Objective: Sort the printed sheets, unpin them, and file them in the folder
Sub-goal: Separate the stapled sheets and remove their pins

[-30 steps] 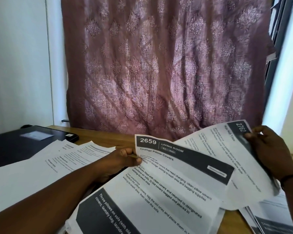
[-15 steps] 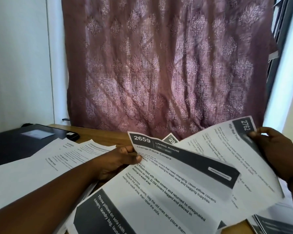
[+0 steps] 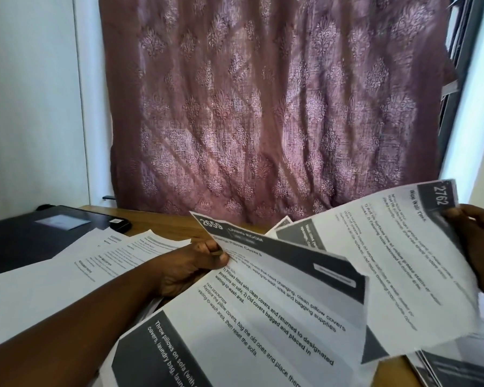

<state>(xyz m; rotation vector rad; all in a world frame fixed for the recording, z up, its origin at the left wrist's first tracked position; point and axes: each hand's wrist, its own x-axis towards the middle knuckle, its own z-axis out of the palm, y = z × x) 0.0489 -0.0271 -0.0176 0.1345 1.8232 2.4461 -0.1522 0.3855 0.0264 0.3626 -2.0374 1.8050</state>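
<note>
Two hands fan printed white paper sheets above the wooden table (image 3: 162, 222). The left hand (image 3: 196, 263) pinches sheet 2659 (image 3: 285, 289) extending toward four o'clock; the right hand (image 3: 478, 247) grips sheet 2762 (image 3: 389, 263), spreading toward eight o'clock.

Loose sheets (image 3: 67, 269) lie along the desk's (image 3: 162, 222) left edge, partly over the folder (image 3: 25, 238) at its far-left corner.

A wooden table (image 3: 162, 223) is carrying a black folder (image 3: 25, 241) at its far left, loose printed sheets (image 3: 67, 275) lying beside it, more sheets (image 3: 458, 370) lying at right.
</note>
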